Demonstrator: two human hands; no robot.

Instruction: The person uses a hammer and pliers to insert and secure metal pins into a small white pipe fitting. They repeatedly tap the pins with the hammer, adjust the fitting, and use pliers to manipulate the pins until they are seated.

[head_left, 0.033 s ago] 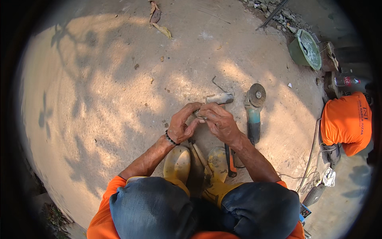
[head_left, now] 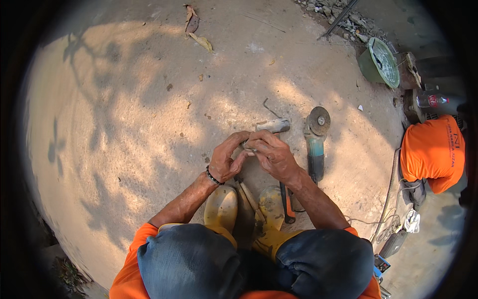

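My left hand (head_left: 230,157) and my right hand (head_left: 274,155) meet in front of my boots, fingers bent and pinched together around a small thing. Fingers cover most of it, so its kind cannot be made out. Just beyond the fingertips lies a pale grey cylinder (head_left: 272,124), with a thin bent rod (head_left: 271,107) behind it. An orange and black handle (head_left: 287,204) lies by my right boot; whether it joins the cylinder is hidden by my right hand. Right of that hand rests an angle grinder (head_left: 315,144), its disc pointing away from me.
Between my yellow boots (head_left: 220,207) lies a tool with a wooden handle (head_left: 250,199). A person in an orange shirt (head_left: 432,154) is at the right, near a cable (head_left: 386,214). Farther back are a green basin (head_left: 378,62), a plastic bottle (head_left: 432,101) and rubble (head_left: 343,20).
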